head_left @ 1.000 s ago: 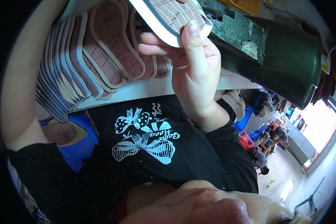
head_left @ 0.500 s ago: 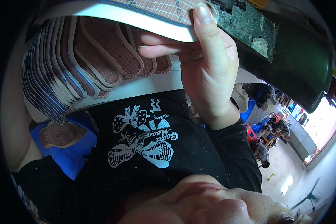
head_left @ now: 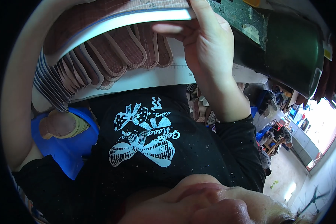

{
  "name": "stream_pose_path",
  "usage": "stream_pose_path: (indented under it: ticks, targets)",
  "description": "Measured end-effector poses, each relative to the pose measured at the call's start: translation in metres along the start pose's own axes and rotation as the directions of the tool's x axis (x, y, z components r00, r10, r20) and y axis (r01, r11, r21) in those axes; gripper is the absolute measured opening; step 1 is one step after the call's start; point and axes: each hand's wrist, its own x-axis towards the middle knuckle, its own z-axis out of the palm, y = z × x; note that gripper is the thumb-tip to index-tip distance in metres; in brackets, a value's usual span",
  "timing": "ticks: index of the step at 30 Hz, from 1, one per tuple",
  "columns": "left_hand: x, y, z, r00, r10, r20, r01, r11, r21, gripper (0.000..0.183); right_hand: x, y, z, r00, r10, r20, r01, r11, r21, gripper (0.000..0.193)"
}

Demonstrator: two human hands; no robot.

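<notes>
My right hand [head_left: 209,41] is closed on the right end of a long slipper sole [head_left: 138,16], thumb above and fingers beneath. The sole has a brown checked top, a thin blue line and a thick white edge. It spans the top of the view, and part of it is cut off. My left forearm [head_left: 16,71] curves up along the left rim; its hand lies beyond the upper edge. Below the held sole, a row of brown checked soles [head_left: 128,50] leans overlapped on a white table [head_left: 138,80]. Their rounded ends point toward me.
A blue chair or bin [head_left: 69,153] at lower left holds a few sole pieces [head_left: 59,125]. To the right stands a dark green machine housing [head_left: 293,52] with a worn, speckled block [head_left: 246,22] beside it. Farther off, people [head_left: 282,136] sit at work near a bright window.
The held sole and my right hand have moved up, and more of the sole's brown top shows at the left. The row of soles appears shifted and more fanned out.
</notes>
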Motion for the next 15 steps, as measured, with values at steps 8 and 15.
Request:
stream_pose_path:
  ticks: [8, 15]
  targets:
    - [-0.015, 0.002, 0.019, 0.993, -0.114, 0.011, 0.113, 0.957, -0.269, 0.038, 0.002, 0.009, -0.007, 0.999, -0.006, -0.048, 0.002, 0.997, -0.075, 0.028]
    - [0.002, -0.002, 0.033, 0.925, -0.168, 0.34, 0.35, 0.725, -0.593, 0.052, 0.001, 0.003, -0.025, 0.992, 0.041, 0.117, -0.039, 0.999, -0.017, 0.025]
